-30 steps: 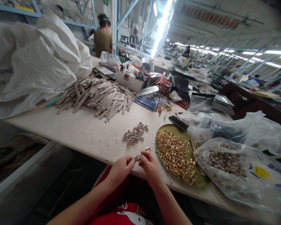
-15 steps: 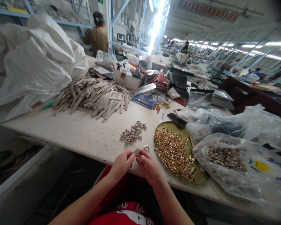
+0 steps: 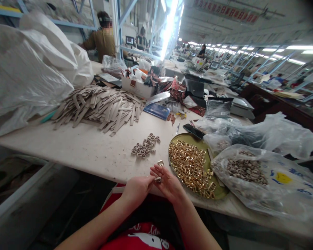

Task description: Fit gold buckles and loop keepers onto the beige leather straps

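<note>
In the head view, the clearest change is in the right hand, at the lower centre of the frame: half a second ago its fingers were curled in, and now they lie loosely extended with the palm turned up. The left hand, just left of it, is closed, its fingertips seemingly pinching a small grey piece that sits between the two hands, against the right fingers. The piece showed a flat end earlier and now looks rounded and compact; that suggests it is being turned or pressed between the hands, though its exact shape is too small to tell. A lone gold buckle lies on the table just beyond the right fingertips, apparently unmoved. The grey loops near the middle, the strips at upper left, and the tray of gold buckles right of centre have slid slightly leftward in the frame together, which points to the head turning rather than anything being shifted.
</note>
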Demonstrator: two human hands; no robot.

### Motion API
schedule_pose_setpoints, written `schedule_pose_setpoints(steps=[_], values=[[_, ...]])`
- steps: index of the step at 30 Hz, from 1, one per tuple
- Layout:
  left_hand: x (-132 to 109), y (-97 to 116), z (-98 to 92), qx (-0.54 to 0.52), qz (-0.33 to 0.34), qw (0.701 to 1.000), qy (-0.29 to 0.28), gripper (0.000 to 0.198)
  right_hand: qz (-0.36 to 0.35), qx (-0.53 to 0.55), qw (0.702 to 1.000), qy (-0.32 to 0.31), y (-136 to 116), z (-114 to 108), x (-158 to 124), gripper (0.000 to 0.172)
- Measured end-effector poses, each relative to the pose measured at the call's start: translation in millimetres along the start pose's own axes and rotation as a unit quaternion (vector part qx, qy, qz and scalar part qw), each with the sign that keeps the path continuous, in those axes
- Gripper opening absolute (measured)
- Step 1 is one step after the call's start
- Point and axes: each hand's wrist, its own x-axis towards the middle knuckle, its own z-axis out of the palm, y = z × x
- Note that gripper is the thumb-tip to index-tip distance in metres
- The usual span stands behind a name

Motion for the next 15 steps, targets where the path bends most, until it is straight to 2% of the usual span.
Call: schedule_pose_setpoints(steps=[4, 9, 12, 15], values=[[-1.4, -0.4, -0.3, 0.09, 0.029, 0.995, -0.007, 0.026, 0.031, -0.032, 0.999, 0.017, -2.8, 3.8, -1.8, 0.03], [3.3, -1.2, 0.4, 0.163, 0.061, 0.985, -0.023, 0.03, 0.001, -0.041, 0.999, 0.011, -1.1, 2.7, -1.5, 0.025], [7.0, -3.1, -0.6, 0.119, 0.026, 0.992, -0.005, 0.028, -0.039, -0.019, 0.999, -0.032, 0.9, -2.1, -1.7, 0.041], [7.3, -3.2, -3.4, 0.022, -0.006, 1.0, 0.014, 0.026, -0.065, -0.016, 0.997, -0.043, 4.6, -4.5, -3.6, 0.046]])
